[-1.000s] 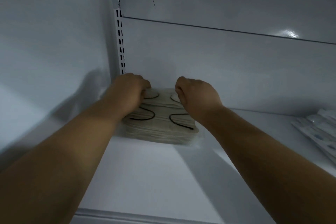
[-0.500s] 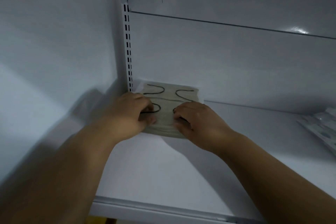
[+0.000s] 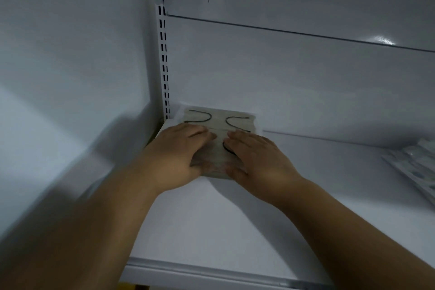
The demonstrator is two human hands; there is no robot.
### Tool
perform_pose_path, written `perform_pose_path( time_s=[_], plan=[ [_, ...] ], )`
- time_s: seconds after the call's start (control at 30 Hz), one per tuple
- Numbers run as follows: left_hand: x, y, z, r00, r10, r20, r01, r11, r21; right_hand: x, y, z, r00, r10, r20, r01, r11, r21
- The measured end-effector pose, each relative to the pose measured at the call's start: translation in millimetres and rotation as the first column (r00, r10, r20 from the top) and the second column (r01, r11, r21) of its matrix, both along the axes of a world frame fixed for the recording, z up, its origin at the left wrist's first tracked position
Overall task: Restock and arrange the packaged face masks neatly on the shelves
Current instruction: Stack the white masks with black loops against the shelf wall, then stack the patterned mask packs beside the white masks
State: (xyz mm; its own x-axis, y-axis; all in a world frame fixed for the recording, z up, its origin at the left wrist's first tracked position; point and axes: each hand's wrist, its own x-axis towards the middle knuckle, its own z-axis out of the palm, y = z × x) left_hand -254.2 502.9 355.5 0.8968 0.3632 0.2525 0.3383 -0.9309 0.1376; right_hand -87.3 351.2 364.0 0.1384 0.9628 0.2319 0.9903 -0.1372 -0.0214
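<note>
A clear-wrapped pack of beige face masks (image 3: 219, 122) with black ear loops lies flat in the back left corner of the white shelf (image 3: 211, 223), against the back panel. My left hand (image 3: 179, 150) lies flat on the pack's left half, fingers straight, thumb along its front edge. My right hand (image 3: 256, 158) presses flat on the right half in the same way. The front part of the pack is hidden under both hands.
More wrapped mask packs (image 3: 416, 169) lie at the shelf's far right edge. A slotted upright (image 3: 164, 63) runs up the back left corner beside the white side panel (image 3: 70, 77). The shelf's front lip (image 3: 211, 271) is near me.
The pack has slid back into the corner against the back panel. Both hands went from curled fists on it to flat palms pressing its front half.
</note>
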Motion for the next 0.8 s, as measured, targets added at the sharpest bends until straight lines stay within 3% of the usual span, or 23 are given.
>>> perform_pose_path(
  time_s=[0.2, 0.37, 0.57, 0.67, 0.8],
  plan=[
    [3, 1, -3, 0.998, -0.027, -0.054, 0.026, 1.0, -0.011, -1, -1, -5, 0.995, -0.015, -0.096, 0.01, 0.999, -0.05],
    [4, -10, 13, 0.999, 0.013, 0.044, -0.012, 1.0, -0.024, 7, -10, 7, 0.986, -0.078, -0.15, 0.095, 0.99, 0.106],
    [27, -43, 20, 0.985, -0.089, 0.148, 0.094, 0.995, -0.021, 29, -39, 32, 0.961, -0.24, -0.141, 0.251, 0.965, 0.073],
    [49, -78, 24, 0.965, -0.18, 0.19, 0.185, 0.983, -0.006, 46, -61, 47, 0.934, -0.325, -0.149, 0.344, 0.93, 0.13],
    [87, -122, 23, 0.955, -0.274, 0.114, 0.279, 0.959, -0.04, 69, -99, 65, 0.911, -0.38, -0.162, 0.407, 0.891, 0.201]
  ],
)
